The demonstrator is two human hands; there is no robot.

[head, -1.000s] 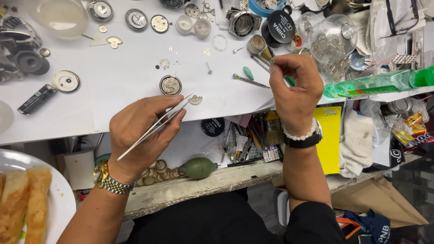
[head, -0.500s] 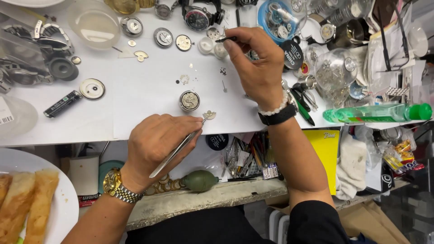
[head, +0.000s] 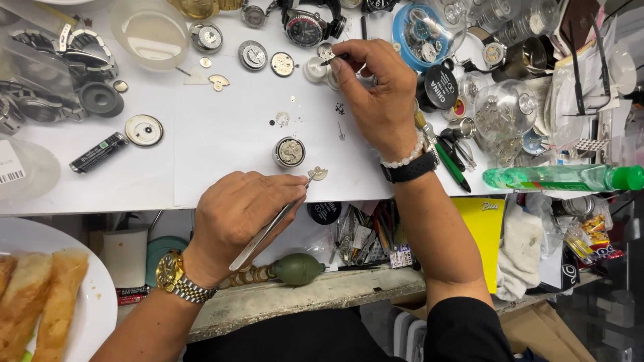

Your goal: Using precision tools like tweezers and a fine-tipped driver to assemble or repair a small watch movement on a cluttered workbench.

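the left hand [head: 238,211] is curled shut around slim metal tweezers [head: 268,228], whose tips point toward two o'clock and pinch a small pale metal watch part [head: 317,173] at the near edge of the white counter [head: 221,134]. just beyond that part, toward eleven o'clock of it, a round watch movement [head: 289,151] sits upright on the counter, apart from both hands. the right hand [head: 379,94] reaches to the far side of the counter, its fingers closed on a thin dark tool [head: 330,60] whose tip points toward nine o'clock, just beside a small white cup [head: 315,68]. tiny loose parts [head: 282,119] lie between the movement and the right hand. at ten o'clock of the movement lie several watch dials [head: 253,54] and a clear dome cover [head: 149,30]. a green bottle [head: 563,177] lies on its side at three o'clock. a white plate [head: 94,295] with fried pastry sits at seven o'clock, below the counter edge, and a green dust blower [head: 298,268] rests on the ledge near the left wrist.
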